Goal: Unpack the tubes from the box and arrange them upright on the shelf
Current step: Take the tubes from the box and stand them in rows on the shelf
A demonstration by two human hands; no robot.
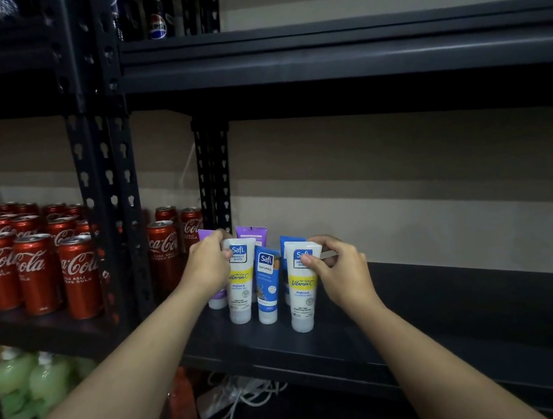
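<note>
Across most of our view runs a dark metal rack (pixel 104 160). Its middle shelf (pixel 434 301) stretches away to the right under an upper shelf (pixel 354 59). On the bay to the left we see rows of red cola cans (pixel 34 271), with a few further cans (pixel 164 253) just right of the upright post. Below them, green bottles (pixel 30 385) stand on a lower level. Two bare forearms reach in from the near edge.

Toward the left end of the middle shelf the tubes stand cap-down in a tight cluster. At the far side are a left purple tube (pixel 207 234), largely hidden by the hand, a right purple tube (pixel 252 234) and a rear blue tube (pixel 289 242). In the near row we find a left white tube (pixel 240 282), a front blue tube (pixel 267 286) leaning a little, and a right white tube (pixel 302 296), also slightly tilted, with its cap on the shelf.

The left hand (pixel 207 268) curls about the upper left edge of the left white tube, thumb on its front and fingers over the top behind it. The right hand (pixel 339 271) pinches the crimped top of the right white tube between thumb and bent fingers.

A Pepsi bottle (pixel 156 16) stands on the upper shelf, and a white cable (pixel 241 396) trails beneath the middle shelf.
</note>
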